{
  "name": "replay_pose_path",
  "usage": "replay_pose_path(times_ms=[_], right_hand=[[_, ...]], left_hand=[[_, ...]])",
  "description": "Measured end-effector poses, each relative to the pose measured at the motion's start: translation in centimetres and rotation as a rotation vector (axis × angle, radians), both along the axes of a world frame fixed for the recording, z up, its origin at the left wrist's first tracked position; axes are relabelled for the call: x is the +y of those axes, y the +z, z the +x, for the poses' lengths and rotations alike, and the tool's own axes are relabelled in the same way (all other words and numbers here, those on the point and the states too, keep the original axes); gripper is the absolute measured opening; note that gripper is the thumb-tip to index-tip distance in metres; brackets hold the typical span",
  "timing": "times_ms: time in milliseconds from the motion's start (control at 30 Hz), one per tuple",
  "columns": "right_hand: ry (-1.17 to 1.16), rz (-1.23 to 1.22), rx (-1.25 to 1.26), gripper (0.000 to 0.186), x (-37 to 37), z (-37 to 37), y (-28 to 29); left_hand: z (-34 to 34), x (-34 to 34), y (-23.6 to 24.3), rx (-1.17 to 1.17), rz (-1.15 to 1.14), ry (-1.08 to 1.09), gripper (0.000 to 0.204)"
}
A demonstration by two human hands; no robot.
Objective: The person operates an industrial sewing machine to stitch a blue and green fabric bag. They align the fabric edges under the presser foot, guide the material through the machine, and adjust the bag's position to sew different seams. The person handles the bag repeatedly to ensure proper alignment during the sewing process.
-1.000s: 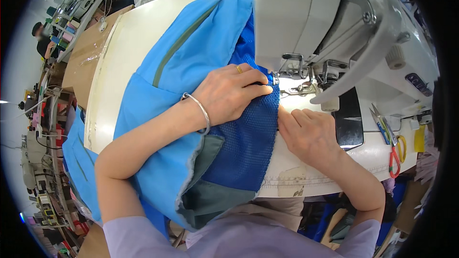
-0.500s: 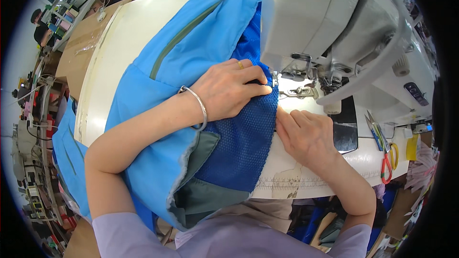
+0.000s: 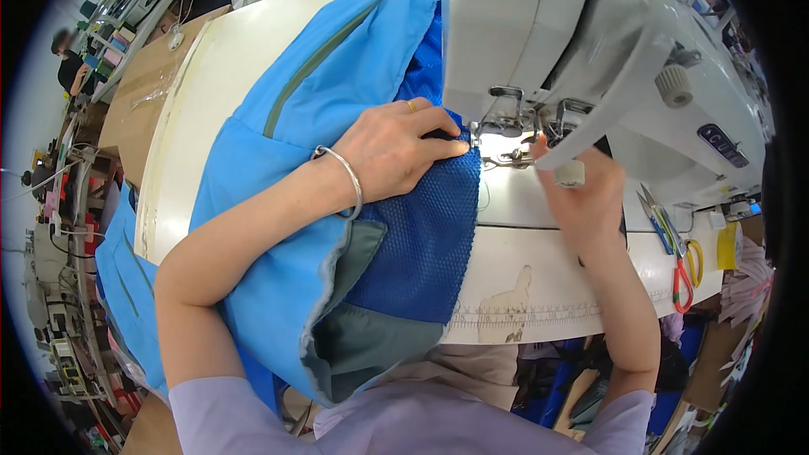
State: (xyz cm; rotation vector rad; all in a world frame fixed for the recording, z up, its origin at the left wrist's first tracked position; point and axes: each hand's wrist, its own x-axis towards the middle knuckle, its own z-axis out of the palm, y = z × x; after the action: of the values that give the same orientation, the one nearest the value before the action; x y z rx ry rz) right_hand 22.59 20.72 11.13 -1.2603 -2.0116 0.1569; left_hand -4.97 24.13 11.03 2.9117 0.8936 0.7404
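A light blue garment with dark blue mesh lining and grey-green trim lies across the sewing table, its lower part hanging over the front edge. My left hand, wearing a ring and a bangle, is closed on the mesh edge beside the presser foot of a white sewing machine. The mesh edge runs under that foot. To the right of the needle area is my right hand, raised off the cloth; its fingers are blurred and partly hidden by the machine's curved guard.
Scissors with red and yellow handles lie at the table's right. A ruler strip runs along the front edge of the white table. At left are a cardboard box and another blue piece. Far left, a person is visible.
My right hand has left the mesh edge and moved up and right to the machine's needle area. My left hand stays on the cloth. The view has shifted slightly.
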Motion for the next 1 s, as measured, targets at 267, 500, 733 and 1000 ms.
replay_pose_path(times_ms=[267, 500, 733, 1000], right_hand=[[-0.036, 0.025, 0.14, 0.016, 0.9, 0.8, 1.1], [-0.138, -0.043, 0.13, 0.018, 0.7, 0.1, 1.5], [-0.116, -0.045, 0.16, 0.021, 0.9, 0.4, 1.2], [-0.096, -0.044, 0.129, 0.02, 1.3, 0.8, 1.0]], left_hand=[[-0.2, 0.8, -0.8, -0.016, 0.045, -0.003, 0.029], [-0.3, 0.9, -1.1, -0.039, 0.051, -0.027, 0.037], [-0.1, 0.1, -1.3, -0.066, 0.039, -0.052, 0.038], [0.1, -1.1, -0.9, -0.045, 0.031, -0.015, 0.033]])
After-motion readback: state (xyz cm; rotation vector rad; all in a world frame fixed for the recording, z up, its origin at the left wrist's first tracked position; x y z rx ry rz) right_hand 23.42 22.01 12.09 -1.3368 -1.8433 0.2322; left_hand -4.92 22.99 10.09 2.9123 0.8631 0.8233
